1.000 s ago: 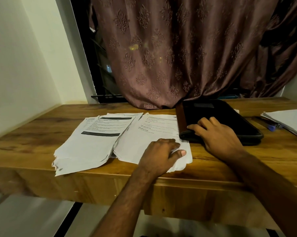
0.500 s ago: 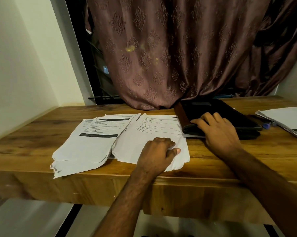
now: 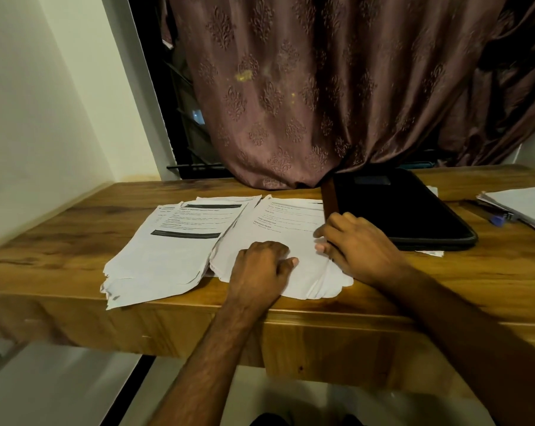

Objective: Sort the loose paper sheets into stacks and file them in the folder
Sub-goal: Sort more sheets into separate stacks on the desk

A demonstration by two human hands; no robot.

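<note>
**Paper stacks at bench front, folder shut**

A wooden bench [image 3: 75, 241] stood against a pale wall, with a patterned brown curtain [image 3: 306, 87] hanging behind. Two paper stacks lay side by side near the front edge: the left stack [image 3: 164, 256] bore black header bars, the right stack [image 3: 290, 222] lines of print; none of the writing was legible. The black folder [image 3: 398, 210] lay closed, touching the right stack's right edge. A third stack [image 3: 524, 204] sat at far right beside a blue pen [image 3: 496, 219].

The left hand [image 3: 260, 269] rested on the right stack with fingers curled, holding nothing. The right hand [image 3: 358, 244] had left the folder's spine, where it lay earlier, and now pinched that stack's right edge.
</note>
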